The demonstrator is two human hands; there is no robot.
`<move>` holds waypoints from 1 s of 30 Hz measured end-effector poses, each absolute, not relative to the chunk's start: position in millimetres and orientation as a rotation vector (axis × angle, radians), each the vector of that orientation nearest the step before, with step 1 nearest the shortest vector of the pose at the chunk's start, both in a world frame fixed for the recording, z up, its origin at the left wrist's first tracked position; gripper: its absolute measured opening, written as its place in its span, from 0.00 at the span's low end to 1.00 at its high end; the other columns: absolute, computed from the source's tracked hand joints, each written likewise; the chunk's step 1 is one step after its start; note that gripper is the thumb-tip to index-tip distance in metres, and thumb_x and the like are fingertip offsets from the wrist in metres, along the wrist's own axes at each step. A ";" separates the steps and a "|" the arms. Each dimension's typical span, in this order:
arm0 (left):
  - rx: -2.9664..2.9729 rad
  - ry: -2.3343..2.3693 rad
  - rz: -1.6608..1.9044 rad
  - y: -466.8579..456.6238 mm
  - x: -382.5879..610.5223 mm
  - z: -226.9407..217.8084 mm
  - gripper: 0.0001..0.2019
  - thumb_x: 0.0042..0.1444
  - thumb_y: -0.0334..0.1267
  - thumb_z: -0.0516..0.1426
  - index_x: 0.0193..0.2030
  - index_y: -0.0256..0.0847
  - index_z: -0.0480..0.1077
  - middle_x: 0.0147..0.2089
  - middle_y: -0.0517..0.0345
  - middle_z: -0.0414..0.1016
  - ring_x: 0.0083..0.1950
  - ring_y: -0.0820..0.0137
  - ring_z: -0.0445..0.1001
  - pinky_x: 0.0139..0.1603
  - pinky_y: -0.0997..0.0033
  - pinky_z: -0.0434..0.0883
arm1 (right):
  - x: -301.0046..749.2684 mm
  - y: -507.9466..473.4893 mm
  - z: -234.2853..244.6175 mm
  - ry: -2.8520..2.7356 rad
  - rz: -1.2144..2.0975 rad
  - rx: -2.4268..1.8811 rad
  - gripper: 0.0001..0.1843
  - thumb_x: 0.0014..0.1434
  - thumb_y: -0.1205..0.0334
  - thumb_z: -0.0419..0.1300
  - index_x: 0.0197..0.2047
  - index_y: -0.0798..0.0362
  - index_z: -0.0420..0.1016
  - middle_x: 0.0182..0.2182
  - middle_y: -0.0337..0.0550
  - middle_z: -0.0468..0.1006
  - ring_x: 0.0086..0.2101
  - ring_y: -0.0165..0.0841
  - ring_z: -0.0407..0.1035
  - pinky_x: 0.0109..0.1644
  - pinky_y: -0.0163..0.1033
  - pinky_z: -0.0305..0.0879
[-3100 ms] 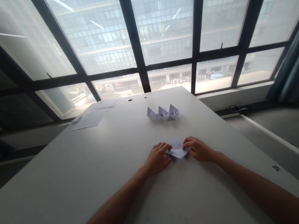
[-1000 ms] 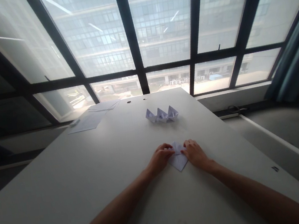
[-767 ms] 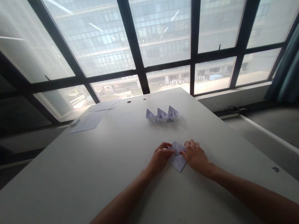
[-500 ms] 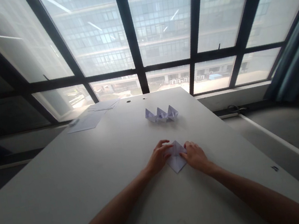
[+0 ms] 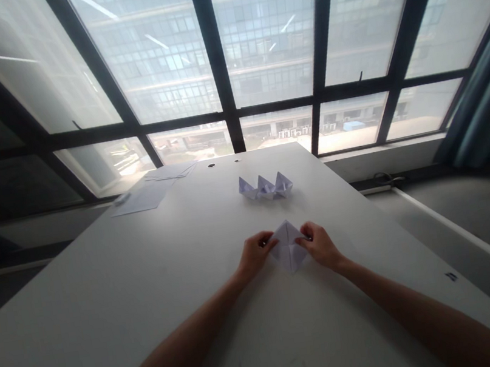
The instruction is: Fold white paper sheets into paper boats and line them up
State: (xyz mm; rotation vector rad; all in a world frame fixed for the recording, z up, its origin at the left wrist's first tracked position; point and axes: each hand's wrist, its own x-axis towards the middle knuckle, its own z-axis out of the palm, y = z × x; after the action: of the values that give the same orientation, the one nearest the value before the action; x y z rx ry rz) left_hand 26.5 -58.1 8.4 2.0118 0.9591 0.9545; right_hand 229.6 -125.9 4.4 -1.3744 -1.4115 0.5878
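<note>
A white sheet of folded paper point(image 5: 290, 256), diamond-shaped with creases crossing at its middle, is held between my two hands just over the table. My left hand point(image 5: 256, 252) pinches its left corner, thumb on the near face. On the opposite corner my right hand point(image 5: 321, 245) is closed in the same way, with thumb and curled fingers. The fingertips behind the paper are hidden. Beyond it, three white folded paper boats point(image 5: 266, 188) stand side by side in a row.
The white table point(image 5: 121, 312) reaches toward the tall windows. Flat paper sheets point(image 5: 143, 197) lie at its far left. A small dark mark or object point(image 5: 451, 276) is near the right edge. A round dark hole point(image 5: 211, 165) shows at the far end.
The folded paper has come up off the table and slightly away from me. Both hands, earlier laid over it with fingers more spread, now pinch its side corners.
</note>
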 end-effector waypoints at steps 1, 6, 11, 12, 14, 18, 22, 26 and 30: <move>2.022 0.972 0.983 -59.3 26.8 10.4 0.12 0.57 0.44 0.60 0.41 0.38 0.76 0.36 0.56 0.79 0.36 0.68 0.76 0.39 0.69 0.72 | 230.0 -126.3 6.4 -1.410 0.586 -1.354 0.09 0.51 0.60 0.61 0.28 0.51 0.62 0.24 0.35 0.67 0.26 0.30 0.61 0.30 0.35 0.58; 2.135 0.904 1.310 -69.7 25.8 20.2 0.08 0.59 0.42 0.59 0.34 0.40 0.74 0.35 0.57 0.77 0.37 0.69 0.74 0.41 0.68 0.71 | 226.1 -134.4 15.1 -1.495 0.364 -1.230 0.07 0.58 0.60 0.59 0.31 0.50 0.65 0.29 0.38 0.72 0.32 0.33 0.66 0.39 0.38 0.62; 2.406 0.760 1.524 -79.3 21.5 23.7 0.05 0.62 0.37 0.58 0.35 0.43 0.73 0.40 0.56 0.77 0.45 0.67 0.72 0.49 0.63 0.67 | 227.0 -140.8 17.6 -1.695 0.025 -1.138 0.07 0.61 0.67 0.55 0.31 0.50 0.65 0.37 0.42 0.76 0.42 0.36 0.67 0.49 0.43 0.58; 2.464 0.777 1.487 -80.0 21.3 23.5 0.05 0.62 0.37 0.58 0.35 0.43 0.73 0.40 0.56 0.77 0.45 0.67 0.72 0.49 0.63 0.66 | 228.6 -140.5 17.1 -1.731 -0.012 -1.171 0.07 0.61 0.69 0.55 0.31 0.50 0.65 0.37 0.43 0.76 0.42 0.36 0.66 0.49 0.42 0.57; 2.565 0.827 1.348 -80.4 21.7 22.8 0.06 0.63 0.38 0.57 0.35 0.44 0.73 0.41 0.56 0.77 0.46 0.67 0.72 0.49 0.63 0.65 | 232.3 -138.9 15.4 -1.795 -0.043 -1.264 0.06 0.59 0.71 0.55 0.33 0.51 0.67 0.38 0.43 0.76 0.43 0.37 0.66 0.49 0.42 0.56; 2.677 0.910 0.982 -79.7 24.1 19.7 0.05 0.63 0.36 0.56 0.37 0.43 0.72 0.40 0.56 0.76 0.45 0.66 0.71 0.48 0.65 0.65 | 237.2 -134.8 11.1 -1.908 0.022 -1.446 0.10 0.55 0.76 0.54 0.34 0.51 0.71 0.34 0.41 0.77 0.43 0.36 0.66 0.50 0.41 0.54; 2.638 0.972 0.801 -79.2 25.9 14.2 0.04 0.63 0.34 0.55 0.39 0.43 0.71 0.39 0.56 0.75 0.43 0.65 0.71 0.45 0.68 0.67 | 237.9 -133.3 8.7 -1.939 0.124 -1.480 0.07 0.59 0.69 0.55 0.37 0.51 0.74 0.34 0.41 0.78 0.41 0.36 0.68 0.49 0.40 0.54; 2.511 1.037 0.807 -76.8 27.4 10.2 0.06 0.63 0.35 0.53 0.46 0.44 0.69 0.37 0.58 0.75 0.41 0.66 0.72 0.43 0.69 0.67 | 237.6 -130.9 5.8 -1.823 0.196 -1.502 0.08 0.62 0.64 0.53 0.43 0.51 0.72 0.34 0.40 0.78 0.38 0.35 0.70 0.47 0.39 0.57; 2.437 1.092 0.790 -73.9 28.9 7.5 0.12 0.64 0.37 0.52 0.53 0.43 0.65 0.36 0.59 0.74 0.38 0.67 0.72 0.41 0.70 0.68 | 235.6 -124.8 0.1 -1.751 0.285 -1.533 0.08 0.62 0.63 0.53 0.43 0.50 0.72 0.34 0.41 0.78 0.36 0.34 0.71 0.42 0.37 0.61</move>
State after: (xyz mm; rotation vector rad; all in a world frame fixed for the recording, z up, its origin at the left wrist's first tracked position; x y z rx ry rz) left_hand 28.9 -73.9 7.5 2.4368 1.0924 0.7904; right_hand 235.6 -124.8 0.1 -1.5330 -1.7511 0.2845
